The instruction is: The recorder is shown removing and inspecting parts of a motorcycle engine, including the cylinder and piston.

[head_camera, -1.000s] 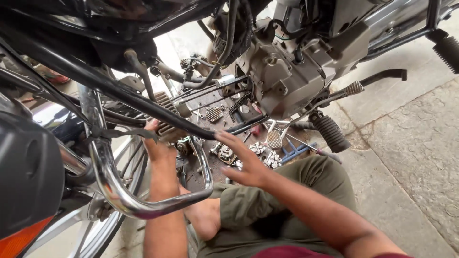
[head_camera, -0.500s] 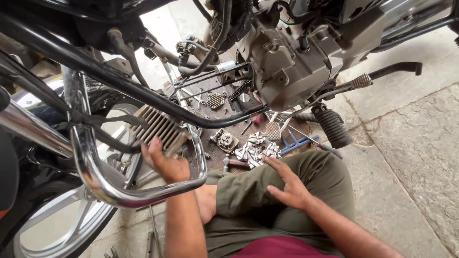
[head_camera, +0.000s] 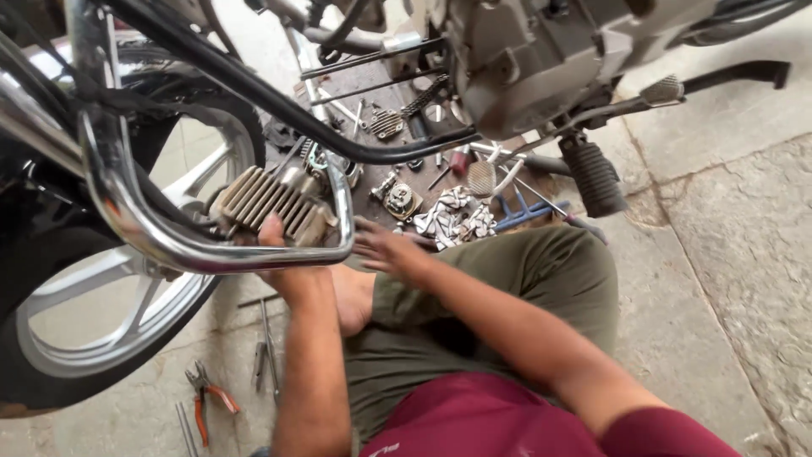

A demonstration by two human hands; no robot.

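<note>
Cylinder [head_camera: 272,201]: finned grey metal block, held low beside the front wheel [head_camera: 110,338], just behind the chrome guard [head_camera: 161,241].
Left hand [head_camera: 283,262]: under the cylinder's lower edge; fingers wrapped up onto it from below, partly hidden by the guard.
Right hand [head_camera: 385,250]: just right of the cylinder, not touching it; fingers spread apart, blurred.
Handling: judged heavy and rigid; fins thin and sharp-edged, likely oily, so slippery.
Hold point: best taken by the solid base and side walls, with a second hand beneath, not by the fin tips.
Containers: none seen; small engine parts [head_camera: 397,199] and a patterned rag [head_camera: 452,216] lie loose on a dark mat [head_camera: 355,85] under the engine [head_camera: 541,59].
Floor: pliers [head_camera: 207,398] with orange grips, near the wheel.
</note>
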